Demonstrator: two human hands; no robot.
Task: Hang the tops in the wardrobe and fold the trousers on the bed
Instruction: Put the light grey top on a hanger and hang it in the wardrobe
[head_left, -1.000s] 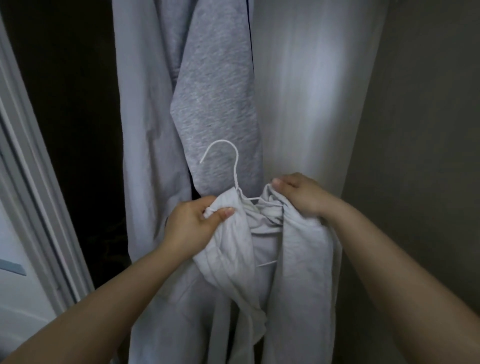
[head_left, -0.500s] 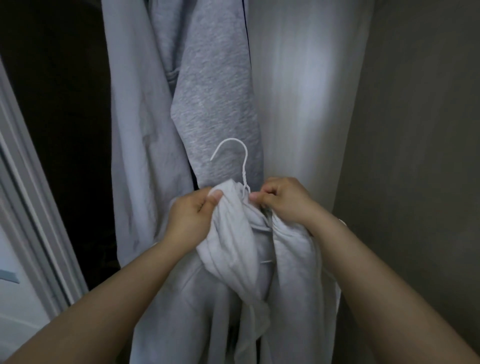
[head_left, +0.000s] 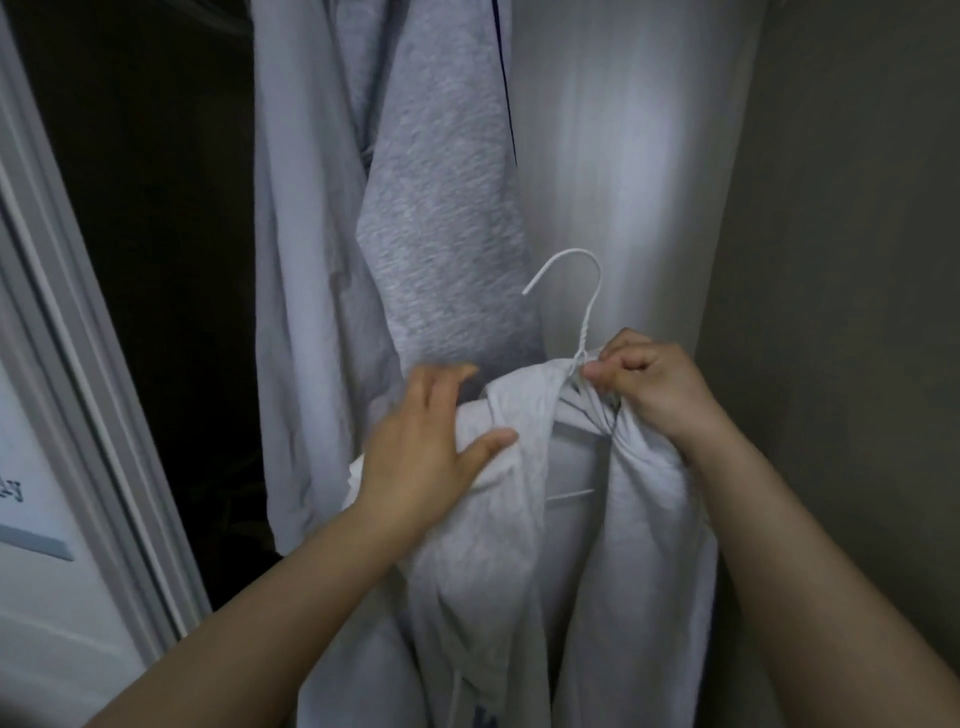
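A light grey top (head_left: 524, 545) is draped over a white wire hanger (head_left: 589, 312), whose hook stands free above the cloth. My right hand (head_left: 649, 384) pinches the top's neck and the hanger's twisted stem at the right shoulder. My left hand (head_left: 431, 447) lies on the top's left shoulder with fingers spread and thumb across the fabric. The hanger's lower bar shows through the neck opening. Behind hang a heathered grey garment (head_left: 447, 218) and a pale grey one (head_left: 306, 291) in the wardrobe.
The wardrobe's dark interior (head_left: 156, 208) opens at the left, framed by a white door edge (head_left: 78, 364). A pale wardrobe side panel (head_left: 634, 166) stands behind the hanger, and a grey wall (head_left: 857, 260) closes the right side.
The hanger and top have shifted to the right. My left hand has let go of the bunched fabric and now lies spread on the shoulder. My right hand still pinches at the stem.
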